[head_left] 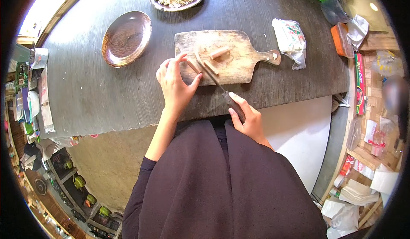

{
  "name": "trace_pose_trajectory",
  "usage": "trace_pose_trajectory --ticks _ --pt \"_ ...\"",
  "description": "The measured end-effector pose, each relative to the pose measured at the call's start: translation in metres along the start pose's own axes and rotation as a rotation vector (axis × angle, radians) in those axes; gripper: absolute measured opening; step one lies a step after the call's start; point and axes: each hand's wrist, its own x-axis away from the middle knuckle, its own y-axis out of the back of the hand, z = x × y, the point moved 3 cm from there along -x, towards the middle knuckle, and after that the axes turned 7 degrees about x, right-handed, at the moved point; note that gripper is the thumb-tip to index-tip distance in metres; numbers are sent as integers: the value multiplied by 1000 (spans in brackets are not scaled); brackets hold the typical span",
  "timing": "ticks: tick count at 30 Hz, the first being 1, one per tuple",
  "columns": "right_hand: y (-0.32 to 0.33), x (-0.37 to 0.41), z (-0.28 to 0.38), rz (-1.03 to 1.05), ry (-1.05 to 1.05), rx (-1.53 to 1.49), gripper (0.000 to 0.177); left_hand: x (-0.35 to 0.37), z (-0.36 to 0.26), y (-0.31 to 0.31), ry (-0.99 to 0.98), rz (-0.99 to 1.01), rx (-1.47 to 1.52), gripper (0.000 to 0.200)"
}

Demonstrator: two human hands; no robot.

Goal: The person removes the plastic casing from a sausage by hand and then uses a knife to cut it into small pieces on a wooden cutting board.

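Observation:
A wooden cutting board (239,47) with a handle lies on the dark table. My right hand (247,118) is closed around the dark handle of a knife (212,74), whose blade reaches over the board's near left part. At the board's left edge, my left hand (177,81) has its thumb and fingers around the ends of a thin brownish strip (194,66). Just right of the blade lies another thin strip (211,67). A thicker pale piece (219,53) rests near the middle of the board.
An empty brown oval plate (127,38) is left of the board. Behind stands a bowl (178,4) of pale shredded food. A white plastic packet (290,40) lies beyond the board's handle. An orange-lidded container (341,40) is at the right edge.

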Motion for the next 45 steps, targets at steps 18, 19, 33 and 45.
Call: trace_pose_trajectory --ticks 18,19,33,45 --pt "-3 -10 14 103 14 174 47 10 6 0 -111 -41 -138 24" --pt "-4 -11 15 101 17 176 47 10 6 0 -110 -41 -138 24" --pt "-14 -11 13 53 99 260 49 11 7 0 -89 -28 -122 23" --pt "-25 -6 -1 10 127 249 48 12 6 -1 -86 -41 -143 22"
